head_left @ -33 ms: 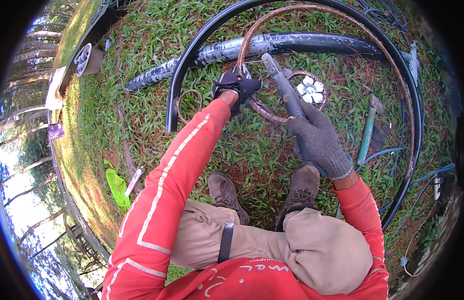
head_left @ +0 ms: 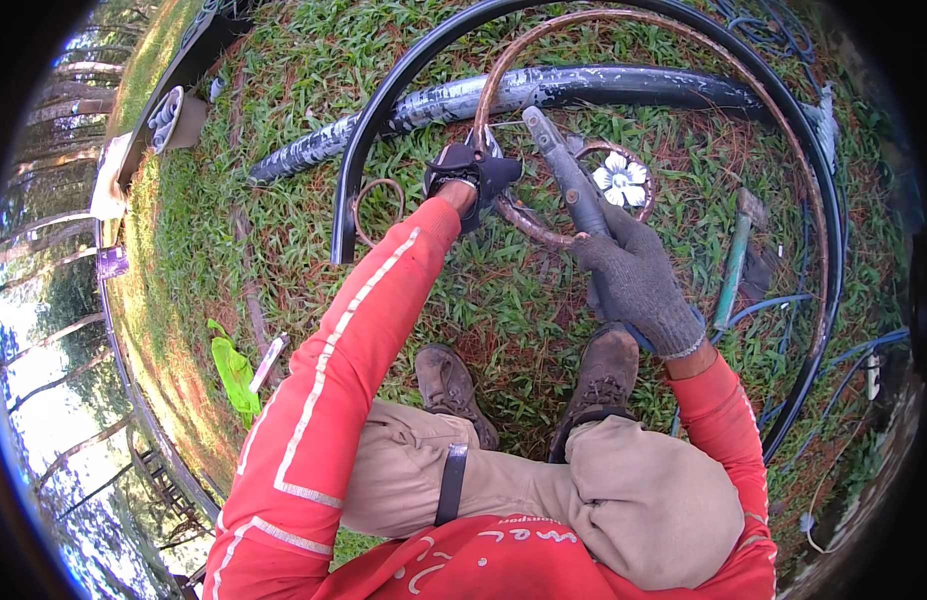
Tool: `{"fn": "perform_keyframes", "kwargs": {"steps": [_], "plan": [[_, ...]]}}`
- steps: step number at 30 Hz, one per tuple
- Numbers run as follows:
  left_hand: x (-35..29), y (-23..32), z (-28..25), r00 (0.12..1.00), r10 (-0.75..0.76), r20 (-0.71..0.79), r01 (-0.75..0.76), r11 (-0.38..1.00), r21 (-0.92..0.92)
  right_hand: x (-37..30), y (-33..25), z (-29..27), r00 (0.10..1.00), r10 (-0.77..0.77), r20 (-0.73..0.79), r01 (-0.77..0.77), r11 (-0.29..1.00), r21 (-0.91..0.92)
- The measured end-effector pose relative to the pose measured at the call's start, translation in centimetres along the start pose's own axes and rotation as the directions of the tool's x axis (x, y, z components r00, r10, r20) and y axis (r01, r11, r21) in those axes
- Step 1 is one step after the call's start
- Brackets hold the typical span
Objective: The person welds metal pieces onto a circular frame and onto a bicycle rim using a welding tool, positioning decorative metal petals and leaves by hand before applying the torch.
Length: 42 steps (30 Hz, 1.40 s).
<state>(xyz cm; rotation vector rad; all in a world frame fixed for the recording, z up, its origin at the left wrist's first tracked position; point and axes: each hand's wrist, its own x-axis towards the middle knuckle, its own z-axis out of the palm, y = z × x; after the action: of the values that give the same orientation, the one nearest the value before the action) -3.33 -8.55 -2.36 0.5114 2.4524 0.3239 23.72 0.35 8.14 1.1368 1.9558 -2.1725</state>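
- Scroll (head_left: pixel 496 68) lies across the pipe (head_left: pixel 624 84); probably steel, so stiff, fairly heavy, rough rather than slippery; best held by its plain bar, away from the white flower (head_left: pixel 620 180), perhaps more fragile;
- Left hand (head_left: pixel 472 178) grips the scroll, fingertips hidden; right hand (head_left: pixel 634 265) is wrapped round a grey tool (head_left: pixel 566 170);
- Grass (head_left: pixel 314 220) looks uneven; hammer (head_left: pixel 733 265) and blue hose (head_left: pixel 779 301) to the right; trees (head_left: pixel 79 107) far left
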Motion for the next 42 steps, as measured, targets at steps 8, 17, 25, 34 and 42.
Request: {"fn": "perform_keyframes", "kwargs": {"steps": [8, 17, 25, 34, 42], "plan": [[0.6, 0.7, 1.1, 0.999, 0.019, 0.048, -0.023, 0.998, 0.067, -0.8, -0.9, -0.5, 0.997, 0.081, -0.004, -0.081, 0.997, 0.01], [3.0, 1.0, 4.6, 0.985, 0.087, 0.152, -0.087, 0.996, -0.008, -0.7, 0.6, -1.7, 0.997, 0.035, -0.062, -0.04, 0.996, -0.074], [4.2, -4.9, 3.2, 0.987, 0.155, 0.044, -0.123, 0.902, -0.414, 0.3, -0.9, 0.6, 1.0, -0.013, 0.021, 0.014, 1.0, -0.017], [1.1, -1.5, 1.0, 0.994, 0.102, -0.032, -0.105, 0.99, -0.093, -0.2, -1.1, 0.0, 0.998, 0.062, -0.027, -0.059, 0.994, 0.096], [0.1, -0.7, 0.4, 0.999, 0.054, 0.006, -0.053, 0.993, -0.11, -0.3, -0.8, -0.1, 0.998, 0.059, -0.009, -0.058, 0.994, 0.088]]}}
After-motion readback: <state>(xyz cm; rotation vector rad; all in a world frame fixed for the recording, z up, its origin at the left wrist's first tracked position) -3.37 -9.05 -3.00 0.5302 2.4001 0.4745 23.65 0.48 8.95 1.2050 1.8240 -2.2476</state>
